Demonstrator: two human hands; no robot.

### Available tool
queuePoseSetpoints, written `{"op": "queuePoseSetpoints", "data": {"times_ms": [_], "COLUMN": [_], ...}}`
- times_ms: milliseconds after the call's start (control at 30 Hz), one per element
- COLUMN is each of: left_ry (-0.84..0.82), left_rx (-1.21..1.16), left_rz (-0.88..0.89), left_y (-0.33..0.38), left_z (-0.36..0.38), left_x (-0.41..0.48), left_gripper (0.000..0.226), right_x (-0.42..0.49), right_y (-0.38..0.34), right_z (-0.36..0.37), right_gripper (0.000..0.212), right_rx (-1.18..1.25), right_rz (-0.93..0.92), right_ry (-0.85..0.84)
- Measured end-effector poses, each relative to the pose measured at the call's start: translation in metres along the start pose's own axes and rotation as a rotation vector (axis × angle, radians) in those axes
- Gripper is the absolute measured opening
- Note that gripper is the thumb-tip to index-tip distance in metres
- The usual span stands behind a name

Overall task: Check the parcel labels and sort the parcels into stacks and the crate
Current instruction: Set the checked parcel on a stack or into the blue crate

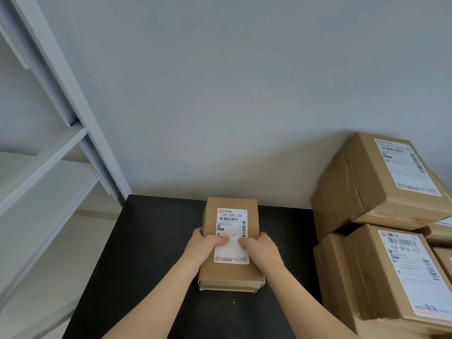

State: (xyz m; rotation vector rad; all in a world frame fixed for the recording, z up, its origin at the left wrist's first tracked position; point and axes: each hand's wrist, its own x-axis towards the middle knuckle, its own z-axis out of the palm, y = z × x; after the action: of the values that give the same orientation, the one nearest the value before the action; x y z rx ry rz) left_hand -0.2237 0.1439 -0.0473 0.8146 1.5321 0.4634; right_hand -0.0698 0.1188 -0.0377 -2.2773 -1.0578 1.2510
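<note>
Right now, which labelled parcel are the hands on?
The parcel labelled 520 009 040: left hand and right hand grip its sides. The 436 parcel and 780 parcel sit untouched, stacked at right.

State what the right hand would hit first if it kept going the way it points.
The parcel, which the right hand already grips. Past that, its thumb would likely meet the left hand.
</note>
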Motion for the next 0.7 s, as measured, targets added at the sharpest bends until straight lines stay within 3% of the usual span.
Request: {"op": "queuePoseSetpoints", "data": {"times_ms": [100,267,467,533,633,700], "left_ry": [-0.024,-0.018,-0.059,-0.046,-0.020,0.011], "left_rx": [-0.007,-0.071,-0.131,-0.143,-0.183,-0.202], "left_rz": [0.006,0.024,0.090,0.094,0.119,0.137], "left_y": [-0.001,0.001,-0.004,-0.006,0.005,0.014], "left_z": [-0.001,-0.005,-0.015,-0.018,-0.022,-0.022], "left_x": [-0.004,-0.016,-0.002,0.004,-0.013,-0.030], "left_gripper": [0.071,0.061,0.116,0.122,0.116,0.094], "right_x": [-0.010,-0.016,-0.022,-0.024,-0.028,-0.032], "right_y": [0.000,-0.001,-0.008,-0.010,-0.013,-0.016], "right_z": [0.002,-0.004,-0.018,-0.020,-0.020,-0.019], "right_gripper": [0.053,0.053,0.049,0.047,0.050,0.054], "right_rx": [-0.100,-0.012,0.108,0.104,0.038,-0.007], "right_rz": [-0.061,-0.117,-0.120,-0.123,-0.185,-0.219], "right_ry": [0.056,0.006,-0.019,-0.031,-0.004,0.008]}}
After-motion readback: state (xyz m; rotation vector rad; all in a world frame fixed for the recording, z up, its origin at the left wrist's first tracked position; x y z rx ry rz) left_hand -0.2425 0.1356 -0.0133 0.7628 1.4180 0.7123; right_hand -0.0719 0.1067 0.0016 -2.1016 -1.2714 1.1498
